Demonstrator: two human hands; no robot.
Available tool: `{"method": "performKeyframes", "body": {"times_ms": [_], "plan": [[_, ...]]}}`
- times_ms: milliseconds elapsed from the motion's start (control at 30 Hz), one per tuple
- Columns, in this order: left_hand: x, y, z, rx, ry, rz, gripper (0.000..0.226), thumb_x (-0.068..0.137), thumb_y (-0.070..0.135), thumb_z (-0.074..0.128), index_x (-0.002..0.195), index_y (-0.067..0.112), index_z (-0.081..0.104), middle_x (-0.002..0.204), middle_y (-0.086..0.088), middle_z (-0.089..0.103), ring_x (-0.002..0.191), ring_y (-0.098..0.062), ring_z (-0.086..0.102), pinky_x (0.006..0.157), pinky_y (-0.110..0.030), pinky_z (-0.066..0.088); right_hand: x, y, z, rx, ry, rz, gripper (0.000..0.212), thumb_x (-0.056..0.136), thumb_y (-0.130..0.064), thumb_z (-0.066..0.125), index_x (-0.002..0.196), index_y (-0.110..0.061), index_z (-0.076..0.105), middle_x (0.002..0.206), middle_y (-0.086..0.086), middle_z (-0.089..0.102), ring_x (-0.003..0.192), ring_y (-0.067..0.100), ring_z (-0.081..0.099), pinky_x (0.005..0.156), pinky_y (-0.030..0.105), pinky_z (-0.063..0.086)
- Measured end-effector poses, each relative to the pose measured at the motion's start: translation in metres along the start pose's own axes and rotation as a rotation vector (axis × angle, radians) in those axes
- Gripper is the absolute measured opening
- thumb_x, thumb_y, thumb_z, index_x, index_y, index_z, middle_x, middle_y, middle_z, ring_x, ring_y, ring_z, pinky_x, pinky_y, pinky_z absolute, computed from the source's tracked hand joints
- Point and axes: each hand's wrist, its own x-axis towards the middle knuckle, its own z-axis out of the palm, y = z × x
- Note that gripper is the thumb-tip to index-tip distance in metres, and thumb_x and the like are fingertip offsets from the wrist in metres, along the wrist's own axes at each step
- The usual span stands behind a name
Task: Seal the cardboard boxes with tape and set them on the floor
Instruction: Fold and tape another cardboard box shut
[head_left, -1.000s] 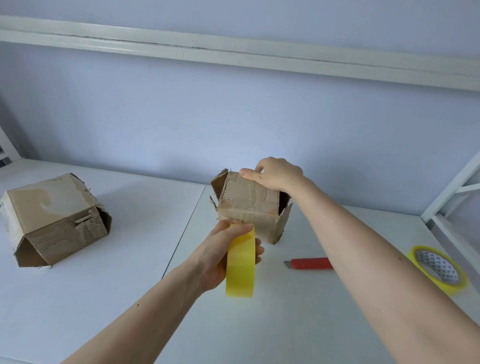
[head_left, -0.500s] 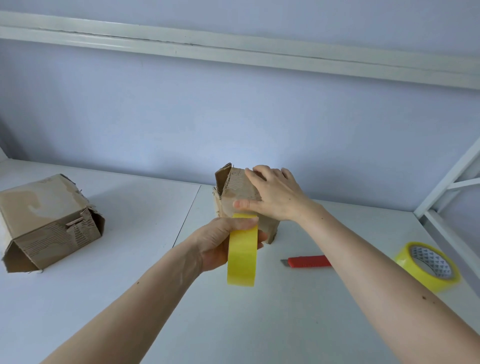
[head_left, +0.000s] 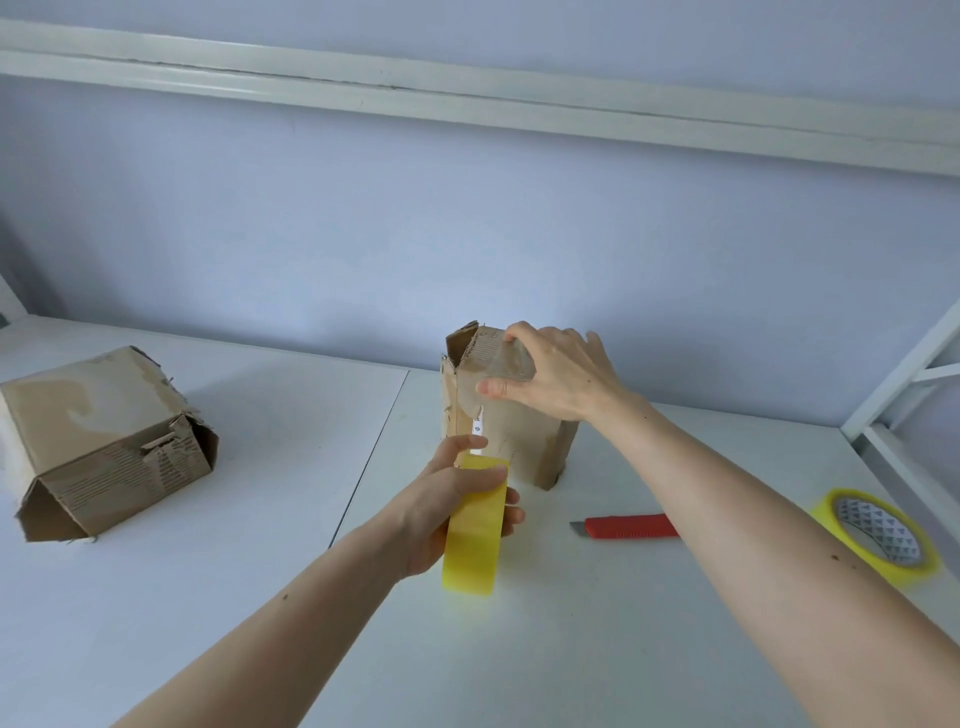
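Left hand (head_left: 441, 512) grips yellow tape roll (head_left: 475, 530) upright, just below small cardboard box (head_left: 511, 421) on white table (head_left: 260, 571). Right hand (head_left: 558, 376) curls over box top, thumb pressing front face. Red cutter (head_left: 626, 526) right of roll; second roll (head_left: 878, 535) far right; larger box (head_left: 104, 441) far left.

Pale blue wall (head_left: 467, 218) w/ white rail (head_left: 467, 98), white table (head_left: 260, 597), evenly lit.
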Motion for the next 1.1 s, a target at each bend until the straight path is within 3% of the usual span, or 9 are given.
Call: {"method": "performKeyframes", "body": {"times_ms": [133, 233, 367, 433, 600, 700, 800, 933, 1100], "plan": [[0.000, 0.008, -0.006, 0.132, 0.001, -0.013, 0.042, 0.097, 0.025, 0.066, 0.130, 0.011, 0.045, 0.082, -0.021, 0.067, 0.075, -0.034, 0.066, 0.076, -0.044, 0.059, 0.004, 0.000, -0.019, 0.078, 0.019, 0.025, 0.075, 0.073, -0.091, 0.045, 0.123, -0.035, 0.047, 0.109, 0.002, 0.062, 0.113, 0.031, 0.053, 0.092, 0.045, 0.040], [-0.004, 0.008, -0.006, 0.175, -0.010, -0.055, 0.047, 0.094, 0.036, 0.069, 0.124, 0.008, 0.046, 0.083, -0.020, 0.066, 0.068, -0.029, 0.065, 0.066, -0.038, 0.058, 0.012, -0.006, -0.044, 0.076, 0.063, -0.015, 0.072, 0.073, -0.085, 0.055, 0.125, -0.035, 0.050, 0.117, 0.003, 0.059, 0.118, 0.030, 0.048, 0.087, 0.041, 0.039], [-0.005, 0.006, -0.006, -0.082, -0.074, -0.033, 0.068, 0.076, 0.007, 0.078, 0.133, 0.023, 0.044, 0.096, -0.022, 0.068, 0.070, -0.030, 0.065, 0.071, -0.041, 0.058, 0.019, -0.011, -0.066, 0.186, 0.023, -0.004, 0.068, 0.073, -0.084, 0.058, 0.121, -0.037, 0.056, 0.115, -0.006, 0.059, 0.110, 0.021, 0.050, 0.082, 0.037, 0.040], [-0.006, 0.007, -0.009, -0.119, -0.082, -0.032, 0.070, 0.071, 0.008, 0.076, 0.132, 0.020, 0.044, 0.097, -0.024, 0.068, 0.074, -0.032, 0.066, 0.074, -0.043, 0.057, 0.021, -0.009, -0.074, 0.171, 0.020, -0.020, 0.068, 0.070, -0.087, 0.058, 0.118, -0.039, 0.057, 0.116, -0.007, 0.061, 0.110, 0.021, 0.051, 0.080, 0.036, 0.039], [-0.010, 0.005, -0.014, 0.078, -0.054, -0.090, 0.056, 0.085, 0.034, 0.078, 0.130, 0.016, 0.051, 0.094, -0.022, 0.069, 0.074, -0.030, 0.068, 0.077, -0.043, 0.056, 0.026, -0.011, -0.087, 0.162, 0.071, -0.036, 0.067, 0.067, -0.087, 0.061, 0.114, -0.040, 0.060, 0.114, -0.006, 0.061, 0.110, 0.022, 0.052, 0.081, 0.036, 0.040], [-0.015, 0.007, -0.013, -0.019, -0.110, -0.067, 0.068, 0.075, 0.020, 0.085, 0.132, 0.023, 0.048, 0.100, -0.023, 0.072, 0.071, -0.027, 0.067, 0.072, -0.040, 0.059, 0.028, -0.010, -0.092, 0.246, 0.071, -0.027, 0.062, 0.068, -0.086, 0.061, 0.109, -0.040, 0.062, 0.113, -0.008, 0.059, 0.115, 0.020, 0.049, 0.087, 0.038, 0.043], [-0.019, 0.006, -0.012, -0.119, -0.129, -0.047, 0.067, 0.074, 0.008, 0.076, 0.132, 0.025, 0.047, 0.103, -0.025, 0.071, 0.070, -0.028, 0.066, 0.069, -0.040, 0.059, 0.028, -0.006, -0.102, 0.315, 0.062, -0.019, 0.058, 0.069, -0.084, 0.063, 0.104, -0.039, 0.065, 0.114, -0.011, 0.057, 0.119, 0.015, 0.047, 0.087, 0.036, 0.040], [-0.012, -0.002, -0.012, 0.089, -0.028, -0.048, 0.041, 0.094, 0.028, 0.070, 0.129, 0.020, 0.051, 0.092, -0.023, 0.070, 0.071, -0.030, 0.066, 0.073, -0.042, 0.057, 0.029, -0.005, -0.110, 0.334, 0.032, -0.043, 0.054, 0.070, -0.082, 0.064, 0.101, -0.039, 0.068, 0.119, -0.011, 0.060, 0.122, 0.014, 0.048, 0.088, 0.033, 0.038], [-0.010, 0.001, -0.013, 0.135, -0.025, -0.051, 0.041, 0.091, 0.033, 0.072, 0.126, 0.019, 0.055, 0.094, -0.019, 0.071, 0.073, -0.029, 0.068, 0.072, -0.041, 0.058, 0.026, -0.004, -0.116, 0.413, -0.063, -0.011, 0.050, 0.071, -0.080, 0.065, 0.098, -0.038, 0.072, 0.124, -0.015, 0.060, 0.121, 0.009, 0.049, 0.099, 0.031, 0.039]]}}
